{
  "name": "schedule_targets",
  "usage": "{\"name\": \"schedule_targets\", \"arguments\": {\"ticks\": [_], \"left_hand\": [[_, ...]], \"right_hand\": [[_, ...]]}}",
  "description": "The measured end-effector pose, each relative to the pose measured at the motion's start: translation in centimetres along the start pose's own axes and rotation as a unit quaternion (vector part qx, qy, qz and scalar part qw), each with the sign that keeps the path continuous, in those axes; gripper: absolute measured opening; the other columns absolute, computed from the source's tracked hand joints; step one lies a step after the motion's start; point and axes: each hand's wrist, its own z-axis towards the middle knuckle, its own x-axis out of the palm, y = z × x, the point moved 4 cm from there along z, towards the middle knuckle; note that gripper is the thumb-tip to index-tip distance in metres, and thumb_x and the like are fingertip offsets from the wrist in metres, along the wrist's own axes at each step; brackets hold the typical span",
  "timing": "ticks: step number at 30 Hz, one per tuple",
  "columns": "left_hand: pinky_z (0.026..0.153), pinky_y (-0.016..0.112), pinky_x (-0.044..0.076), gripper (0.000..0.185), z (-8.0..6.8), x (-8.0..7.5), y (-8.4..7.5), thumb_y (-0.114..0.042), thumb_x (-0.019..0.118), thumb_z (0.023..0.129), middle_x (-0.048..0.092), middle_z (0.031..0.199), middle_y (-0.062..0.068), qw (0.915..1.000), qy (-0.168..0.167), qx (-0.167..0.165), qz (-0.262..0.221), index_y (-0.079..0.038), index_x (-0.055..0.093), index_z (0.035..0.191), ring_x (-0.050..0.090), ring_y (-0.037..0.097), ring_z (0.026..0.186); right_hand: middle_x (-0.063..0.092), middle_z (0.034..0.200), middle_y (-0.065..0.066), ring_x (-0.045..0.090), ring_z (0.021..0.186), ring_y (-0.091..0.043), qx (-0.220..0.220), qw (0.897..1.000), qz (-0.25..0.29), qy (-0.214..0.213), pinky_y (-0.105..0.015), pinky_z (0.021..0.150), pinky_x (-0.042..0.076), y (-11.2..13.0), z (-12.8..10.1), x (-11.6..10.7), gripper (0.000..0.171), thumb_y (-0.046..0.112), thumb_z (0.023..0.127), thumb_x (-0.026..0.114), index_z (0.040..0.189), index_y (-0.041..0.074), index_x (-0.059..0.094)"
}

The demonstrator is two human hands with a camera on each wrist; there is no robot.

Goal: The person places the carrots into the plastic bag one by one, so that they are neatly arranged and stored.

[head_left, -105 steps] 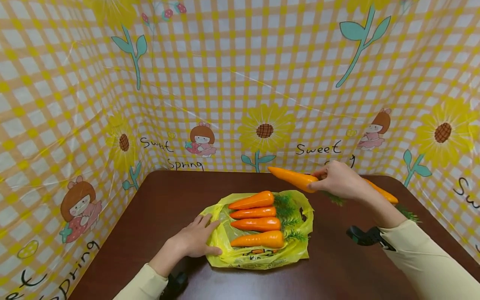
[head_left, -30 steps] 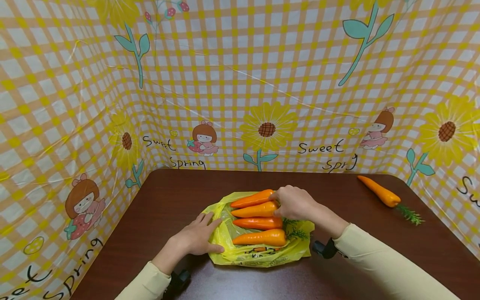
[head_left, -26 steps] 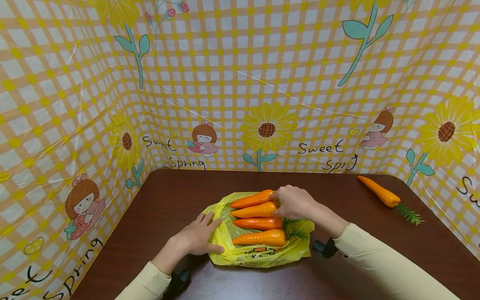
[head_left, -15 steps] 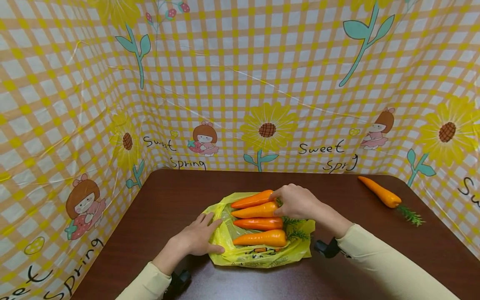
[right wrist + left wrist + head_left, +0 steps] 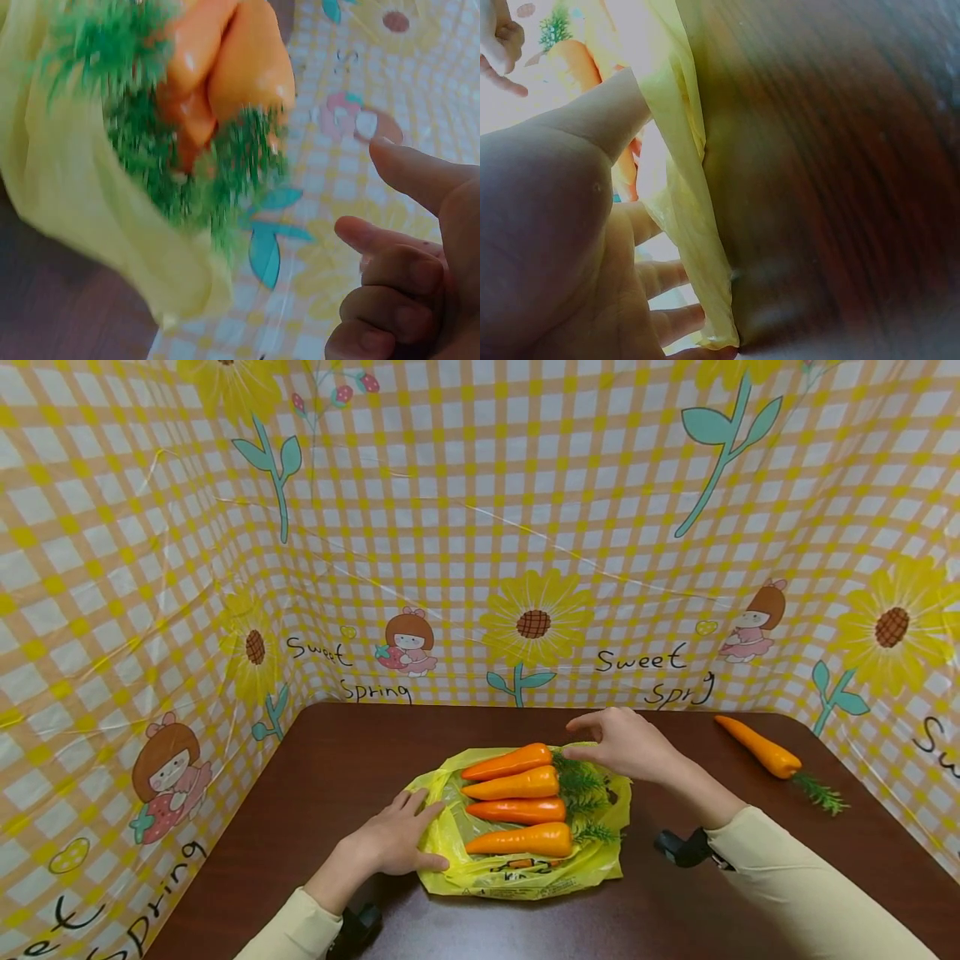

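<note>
Four carrots (image 5: 517, 799) lie side by side on a yellow plastic bag (image 5: 525, 872) at lower centre of the head view, tips toward frame left, green tops toward frame right, stacked as a row from the far edge of the bag to the near edge. Left hand (image 5: 390, 839) rests flat on the bag's left edge, fingers straight and spread, pressing the plastic to the brown table (image 5: 360, 735); the left wrist view shows the same, palm down with the yellow film (image 5: 682, 225) running under the fingertips. Right hand (image 5: 626, 745) hovers just above and to the right of the topmost carrot's leaves, holding nothing: fingers loosely extended, index and thumb apart, not touching the carrots as far as the head view shows. The right wrist view agrees: fingers (image 5: 405, 277) relaxed and empty, with the carrot tops (image 5: 150, 112) and bag close beside them. One more carrot (image 5: 757, 746) lies alone at the right of the frame, near the table's far right corner, well apart from the bag. Judged from the layout, the gathering is mostly done: four on the bag, one left out on the table. A checked yellow backdrop (image 5: 480, 527) with sunflowers walls in the table on three sides.
</note>
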Motion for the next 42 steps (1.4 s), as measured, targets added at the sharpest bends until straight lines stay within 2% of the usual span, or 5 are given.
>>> {"name": "schedule_targets", "arguments": {"ticks": [6, 16, 27, 35, 42], "left_hand": [[0.113, 0.060, 0.035, 0.088, 0.1, 0.0, 0.1, -0.060, 0.068, 0.089, 0.021, 0.166, 0.016, 1.0000, -0.001, 0.001, 0.001, -0.017, 0.035, 0.158, 0.021, 0.043, 0.152], [0.113, 0.060, 0.034, 0.088, 0.1, -0.1, 0.2, -0.060, 0.069, 0.088, 0.021, 0.166, 0.016, 1.0000, 0.000, -0.004, -0.002, -0.018, 0.036, 0.158, 0.021, 0.043, 0.152], [0.112, 0.063, 0.034, 0.090, 0.6, 0.7, 0.9, -0.069, 0.063, 0.087, 0.017, 0.168, 0.011, 0.9999, 0.009, -0.002, -0.011, -0.026, 0.032, 0.160, 0.018, 0.041, 0.153], [0.114, 0.062, 0.032, 0.089, 0.7, 0.6, 0.9, -0.067, 0.063, 0.089, 0.016, 0.168, 0.012, 0.9999, 0.009, -0.003, -0.004, -0.023, 0.031, 0.160, 0.018, 0.041, 0.153], [0.113, 0.060, 0.034, 0.088, 0.0, -0.1, 0.2, -0.060, 0.068, 0.089, 0.019, 0.167, 0.014, 1.0000, 0.006, -0.003, -0.005, -0.020, 0.034, 0.159, 0.020, 0.041, 0.153]], "right_hand": [[0.040, 0.054, 0.001, 0.030, 0.043, -0.013, 0.026, 0.999, 0.029, -0.028, -0.028, 0.045, 0.029, -2.5, -0.1, -2.0, 0.049, 0.042, 0.094, 0.071, 0.131, 0.009, 0.068], [0.047, 0.061, -0.002, 0.034, 0.043, -0.013, 0.057, 0.994, 0.032, -0.091, -0.030, 0.045, 0.035, -6.4, -0.6, -5.1, 0.065, 0.055, 0.092, 0.068, 0.133, 0.005, 0.065], [0.047, 0.064, -0.002, 0.034, 0.047, -0.013, 0.103, 0.989, 0.054, -0.091, -0.032, 0.047, 0.035, -10.8, -1.9, -6.3, 0.074, 0.061, 0.092, 0.064, 0.141, 0.007, 0.059], [0.046, 0.059, -0.002, 0.037, 0.046, -0.016, 0.120, 0.983, 0.054, -0.127, -0.032, 0.045, 0.034, -13.2, -2.7, -7.1, 0.072, 0.057, 0.093, 0.065, 0.139, 0.002, 0.059], [0.047, 0.060, -0.001, 0.041, 0.049, -0.018, 0.159, 0.975, 0.085, -0.134, -0.034, 0.049, 0.037, -16.2, -3.6, -7.3, 0.082, 0.063, 0.091, 0.064, 0.147, 0.005, 0.052]]}}
